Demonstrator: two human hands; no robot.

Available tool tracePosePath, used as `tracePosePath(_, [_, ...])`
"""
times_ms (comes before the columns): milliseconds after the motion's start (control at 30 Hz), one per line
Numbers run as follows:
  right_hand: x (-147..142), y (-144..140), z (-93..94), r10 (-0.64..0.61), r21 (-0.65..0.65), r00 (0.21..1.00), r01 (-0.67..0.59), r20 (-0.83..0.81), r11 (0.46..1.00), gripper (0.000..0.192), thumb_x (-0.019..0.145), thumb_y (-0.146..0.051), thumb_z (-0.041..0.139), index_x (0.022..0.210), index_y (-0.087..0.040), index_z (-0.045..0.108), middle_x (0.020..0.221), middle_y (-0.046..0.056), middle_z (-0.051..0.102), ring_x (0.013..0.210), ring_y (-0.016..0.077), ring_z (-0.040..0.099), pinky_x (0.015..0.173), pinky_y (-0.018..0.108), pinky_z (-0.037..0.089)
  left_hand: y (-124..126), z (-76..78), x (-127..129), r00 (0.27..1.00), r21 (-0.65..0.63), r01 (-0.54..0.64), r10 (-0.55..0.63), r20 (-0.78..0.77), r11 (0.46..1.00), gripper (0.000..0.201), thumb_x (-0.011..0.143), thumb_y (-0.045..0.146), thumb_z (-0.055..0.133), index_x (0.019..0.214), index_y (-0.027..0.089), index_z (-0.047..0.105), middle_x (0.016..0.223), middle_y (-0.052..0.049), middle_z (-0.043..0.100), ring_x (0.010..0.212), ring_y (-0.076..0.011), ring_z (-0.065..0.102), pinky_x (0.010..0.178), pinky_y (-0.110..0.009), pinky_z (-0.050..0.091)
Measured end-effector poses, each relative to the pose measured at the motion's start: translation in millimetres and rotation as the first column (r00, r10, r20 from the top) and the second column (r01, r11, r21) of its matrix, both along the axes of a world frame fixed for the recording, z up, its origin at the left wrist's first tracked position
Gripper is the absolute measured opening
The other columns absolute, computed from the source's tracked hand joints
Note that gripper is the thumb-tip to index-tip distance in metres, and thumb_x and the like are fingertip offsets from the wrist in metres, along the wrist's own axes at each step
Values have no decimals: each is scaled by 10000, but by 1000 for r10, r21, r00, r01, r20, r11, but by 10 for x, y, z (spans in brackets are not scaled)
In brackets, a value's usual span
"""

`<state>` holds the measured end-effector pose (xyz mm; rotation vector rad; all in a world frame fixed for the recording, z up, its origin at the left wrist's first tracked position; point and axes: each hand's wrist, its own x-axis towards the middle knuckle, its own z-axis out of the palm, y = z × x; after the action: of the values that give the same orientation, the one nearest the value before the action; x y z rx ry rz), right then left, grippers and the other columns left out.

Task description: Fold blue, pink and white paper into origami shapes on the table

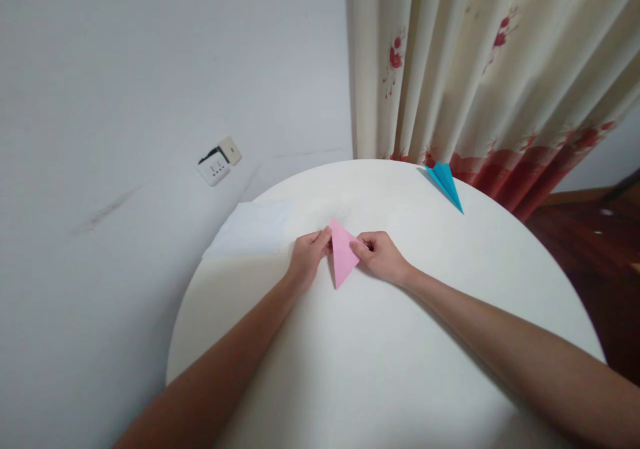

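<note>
A pink sheet of paper (pixel 342 255), folded into a triangle, is held just over the middle of the white table. My left hand (pixel 309 254) pinches its left edge between thumb and fingers. On the other side, my right hand (pixel 379 255) grips the right corner, its thumb lying on the front of the paper. The fingers behind the paper are partly hidden.
A blue paper plane (pixel 447 185) lies near the far right edge of the round white table (pixel 400 355). White paper sheets (pixel 253 229) rest at the far left. Behind stand a wall with a socket (pixel 214 168) and a flowered curtain (pixel 450 69).
</note>
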<state>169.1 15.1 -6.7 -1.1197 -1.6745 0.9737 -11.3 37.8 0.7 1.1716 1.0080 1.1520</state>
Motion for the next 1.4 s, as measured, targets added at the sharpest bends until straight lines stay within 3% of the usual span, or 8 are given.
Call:
tracePosePath(167, [-7,-7,4,8,17,1000,-8,-3,1000,367,870,-436,518,595,-199,469,571,-42,391,549,108,343,504,249,268,-66,19,-1,952,47,62,-45,-303,997,430,730,563,741,667,139,701,622,-14,640,592,-145,554,553,-247,381])
tracePosePath(400, [-9,-43,52,160,9,987,-160,20,987,365,898,-411,507,608,-204,427,594,-55,351,562,100,316,522,247,244,-71,37,-28,932,117,24,20,-362,993,505,762,599,693,557,145,611,525,23,507,514,-104,420,505,-245,270])
tracePosePath(500, [11,-26,73,247,-7,969,-247,-9,969,375,909,-398,509,604,-206,404,595,-61,320,560,94,291,521,247,224,-45,7,-45,944,119,-9,48,-326,993,533,795,603,667,527,150,582,501,33,465,508,-99,395,511,-250,266])
tracePosePath(733, [65,0,66,336,-80,936,-345,-106,935,384,878,-379,576,577,-201,418,540,-76,308,514,81,262,496,252,186,49,-10,-68,997,-50,-63,65,33,997,414,751,512,754,767,99,752,667,-52,662,658,-152,586,664,-278,452])
tracePosePath(900, [56,6,30,193,-110,961,-218,-199,970,441,830,-510,606,564,-197,446,531,-65,337,510,82,273,498,256,177,65,35,-90,985,-106,-107,120,127,989,481,712,551,785,812,82,744,722,-90,706,669,-153,633,677,-281,475])
tracePosePath(1033, [37,9,24,-35,-81,965,14,-261,997,474,797,-588,615,566,-197,480,540,-53,366,517,89,283,501,260,184,-48,64,-31,993,-64,50,-43,110,997,495,738,570,769,874,94,745,819,-117,739,751,-188,671,737,-313,503])
tracePosePath(1133, [25,12,29,-51,-70,964,33,-262,997,483,795,-603,617,565,-199,487,538,-51,369,515,91,283,499,263,181,-129,81,29,984,-24,158,-155,90,987,442,730,558,783,803,124,752,836,-106,747,778,-205,678,756,-321,513])
tracePosePath(1400, [3,7,14,-45,-44,964,34,-263,998,469,810,-578,608,563,-199,484,533,-54,378,517,92,291,497,257,193,-160,111,52,976,-10,193,-191,107,981,412,716,544,796,770,138,749,737,-80,727,797,-215,679,699,-308,516])
